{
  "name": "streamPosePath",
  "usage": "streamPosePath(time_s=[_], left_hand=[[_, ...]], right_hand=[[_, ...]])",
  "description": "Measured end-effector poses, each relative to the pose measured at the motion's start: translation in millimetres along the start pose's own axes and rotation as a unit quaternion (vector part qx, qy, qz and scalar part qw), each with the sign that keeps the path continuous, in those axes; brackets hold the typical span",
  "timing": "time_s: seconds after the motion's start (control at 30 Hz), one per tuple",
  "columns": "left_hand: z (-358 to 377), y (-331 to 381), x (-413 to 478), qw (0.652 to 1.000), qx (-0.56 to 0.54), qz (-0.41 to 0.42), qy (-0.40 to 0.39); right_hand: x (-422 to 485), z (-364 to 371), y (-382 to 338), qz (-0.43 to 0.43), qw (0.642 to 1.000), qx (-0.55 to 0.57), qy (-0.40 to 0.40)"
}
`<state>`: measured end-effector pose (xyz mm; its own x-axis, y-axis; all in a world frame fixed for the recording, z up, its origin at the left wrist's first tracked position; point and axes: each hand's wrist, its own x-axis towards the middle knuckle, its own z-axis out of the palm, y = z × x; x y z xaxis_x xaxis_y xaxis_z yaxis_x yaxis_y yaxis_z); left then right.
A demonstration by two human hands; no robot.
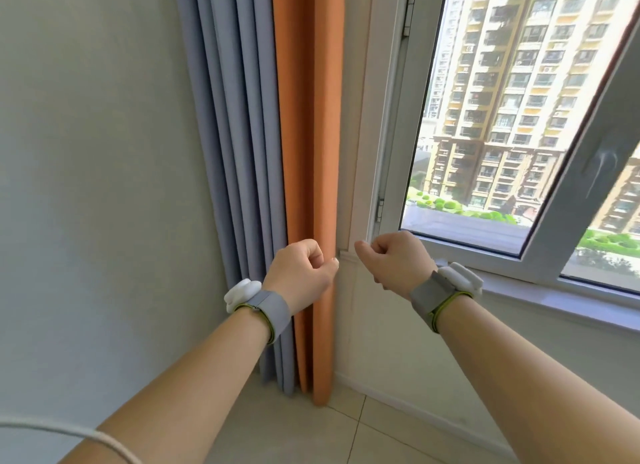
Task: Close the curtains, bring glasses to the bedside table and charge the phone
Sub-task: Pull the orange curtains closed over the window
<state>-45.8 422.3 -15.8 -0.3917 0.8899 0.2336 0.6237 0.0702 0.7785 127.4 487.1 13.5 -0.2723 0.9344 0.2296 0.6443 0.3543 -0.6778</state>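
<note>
Curtains (pixel 304 152), orange and grey-blue, hang bunched; your left hand (pixel 301 269) curls at their edge, grip unclear, your right hand (pixel 394 261) fisted, empty.

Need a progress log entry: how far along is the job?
Nothing looks done: the curtain hangs bunched left of the bare window. In hand: the left hand, fingers curled, is at its orange edge; grip unclear. The right hand is curled, empty. Left: drawing the curtain, glasses, phone; neither in view.
</note>
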Motion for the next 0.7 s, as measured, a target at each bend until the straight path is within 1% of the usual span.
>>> streamPosePath(time_s=[0.03, 0.17, 0.2, 0.37, 0.5, 0.57, 0.7], left_hand=[[0.5, -1.2, 5.2, 1.000, 0.000, -0.003, 0.000], [21.4, -14.9, 74.6, 1.000, -0.006, -0.015, 0.005], [25.0, -21.3, 98.2, 1.000, -0.007, -0.015, 0.007], [36.2, -41.0, 157.5, 1.000, 0.000, -0.021, 0.017], [42.1, -57.0, 236.2, 0.999, 0.010, -0.024, 0.038], [45.8, -60.9, 258.6, 0.999, 0.009, -0.021, 0.046], [59.4, -72.0, 318.3, 0.998, -0.014, -0.011, 0.060]], right_hand=[[4.0, 2.2, -1.4, -0.005, 1.000, -0.003, -0.005], [71.6, 20.5, 7.8, -0.010, 1.000, -0.005, -0.023], [94.2, 27.5, 7.6, -0.011, 1.000, -0.009, -0.020], [150.3, 42.6, 5.2, -0.017, 1.000, -0.005, -0.007], [219.1, 65.6, -3.3, 0.013, 1.000, 0.013, 0.006], [239.1, 70.3, -4.1, 0.024, 0.999, 0.025, 0.012], [289.5, 78.7, -4.6, 0.045, 0.996, 0.067, 0.038]])
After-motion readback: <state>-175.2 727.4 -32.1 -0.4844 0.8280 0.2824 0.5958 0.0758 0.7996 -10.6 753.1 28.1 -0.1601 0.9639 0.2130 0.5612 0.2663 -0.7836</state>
